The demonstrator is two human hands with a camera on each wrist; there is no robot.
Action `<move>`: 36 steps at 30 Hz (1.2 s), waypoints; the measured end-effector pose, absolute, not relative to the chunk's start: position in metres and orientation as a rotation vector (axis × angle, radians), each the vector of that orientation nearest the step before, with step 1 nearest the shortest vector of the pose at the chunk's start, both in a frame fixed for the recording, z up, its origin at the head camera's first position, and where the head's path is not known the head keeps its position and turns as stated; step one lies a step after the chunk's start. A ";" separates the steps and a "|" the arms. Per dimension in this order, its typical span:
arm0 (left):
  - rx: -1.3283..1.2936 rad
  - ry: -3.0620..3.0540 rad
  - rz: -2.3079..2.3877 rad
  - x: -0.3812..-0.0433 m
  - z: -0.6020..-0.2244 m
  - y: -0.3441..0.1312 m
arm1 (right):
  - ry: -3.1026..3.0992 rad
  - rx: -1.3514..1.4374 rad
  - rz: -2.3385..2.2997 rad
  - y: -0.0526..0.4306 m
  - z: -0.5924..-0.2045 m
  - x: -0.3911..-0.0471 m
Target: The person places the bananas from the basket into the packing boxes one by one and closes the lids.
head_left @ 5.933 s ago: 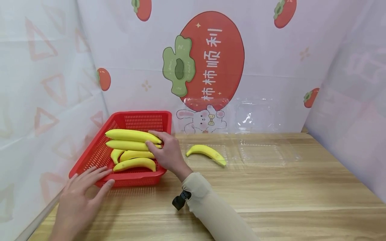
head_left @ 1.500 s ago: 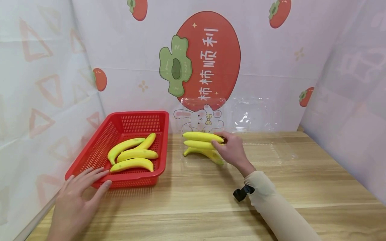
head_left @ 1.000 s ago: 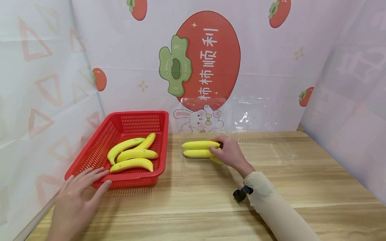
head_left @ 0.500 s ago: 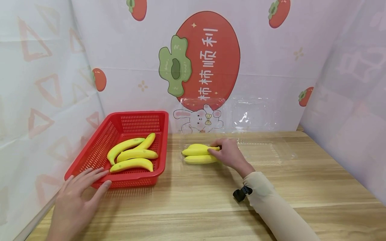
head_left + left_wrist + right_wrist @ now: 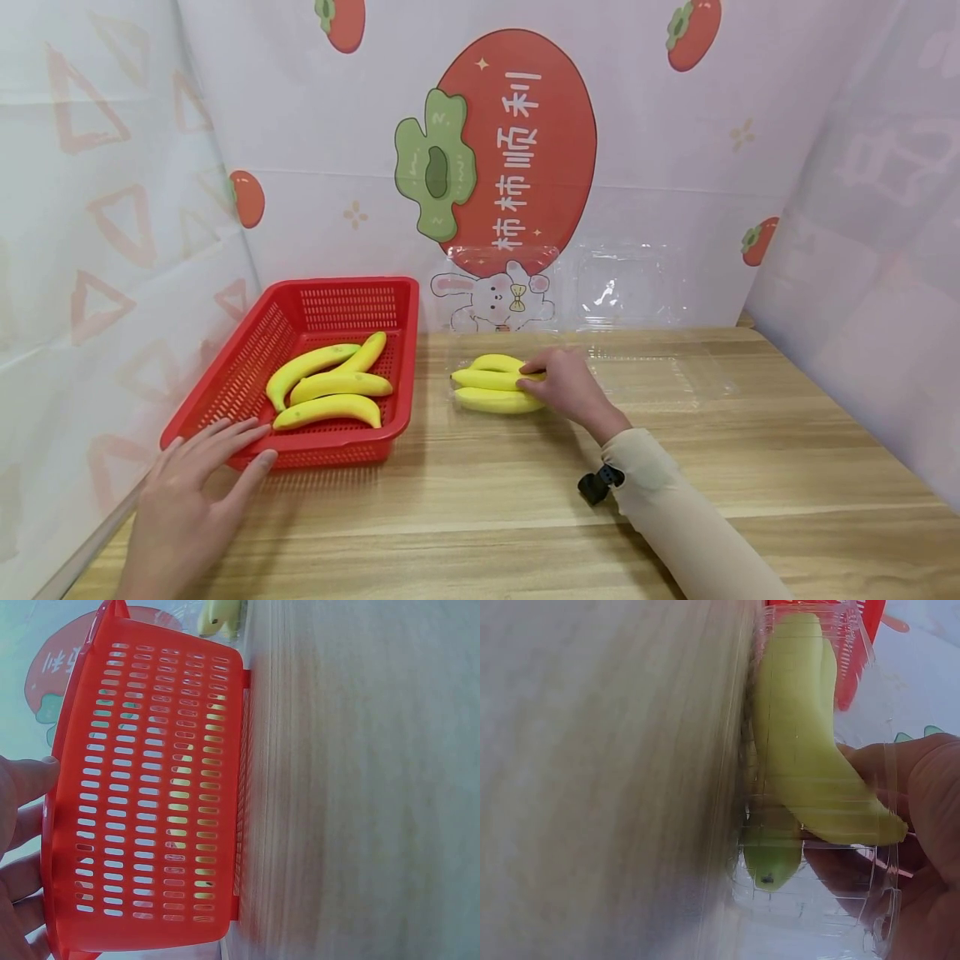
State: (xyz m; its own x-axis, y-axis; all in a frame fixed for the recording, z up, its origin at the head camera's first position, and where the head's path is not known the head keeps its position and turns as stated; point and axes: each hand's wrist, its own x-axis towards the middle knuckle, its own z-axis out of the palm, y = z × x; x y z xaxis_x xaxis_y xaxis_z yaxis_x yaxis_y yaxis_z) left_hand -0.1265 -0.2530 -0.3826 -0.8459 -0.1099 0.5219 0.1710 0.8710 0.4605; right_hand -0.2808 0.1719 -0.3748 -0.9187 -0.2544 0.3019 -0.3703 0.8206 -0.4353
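Note:
My right hand [image 5: 566,385] pinches the middle one of three yellow bananas [image 5: 483,380] lying side by side in the left clear plastic clamshell box. The front banana [image 5: 498,400] bows toward the near side, and the back banana [image 5: 495,362] is partly covered by the others and the hand. Through the box wall [image 5: 889,900], the right wrist view has a banana [image 5: 799,727] up close, with fingers behind it. My left hand [image 5: 195,492] rests with fairly straight fingers on the near left rim of the red basket [image 5: 330,450]; its thumb reaches the rim [image 5: 54,795].
Several more bananas [image 5: 330,408] lie in the basket. A second open clear box [image 5: 652,379] sits on the wooden table [image 5: 480,517], right of the filled one. Both lids [image 5: 630,287] stand up against the printed backdrop [image 5: 660,167].
My right hand has carried two bananas from the basket into the left box and lowered them beside the one there. The front one has come apart from its fingers. My left hand stays put.

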 end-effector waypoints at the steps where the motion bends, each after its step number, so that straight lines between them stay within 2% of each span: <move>1: -0.043 -2.489 -0.680 -0.126 -0.383 -0.253 | -2.779 0.475 0.732 0.172 -0.375 -0.280; 36: -0.045 -2.493 -0.659 -0.127 -0.383 -0.253 | -2.519 0.420 0.929 0.177 -0.356 -0.275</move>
State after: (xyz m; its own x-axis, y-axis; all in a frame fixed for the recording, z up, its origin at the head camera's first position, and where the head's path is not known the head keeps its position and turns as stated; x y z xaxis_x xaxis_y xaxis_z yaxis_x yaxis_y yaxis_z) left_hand -0.1268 -0.2534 -0.3830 -0.8452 -0.1049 0.5240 0.1677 0.8789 0.4465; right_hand -0.2749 0.1773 -0.3558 -0.8656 -0.1333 0.4827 -0.4149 0.7307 -0.5422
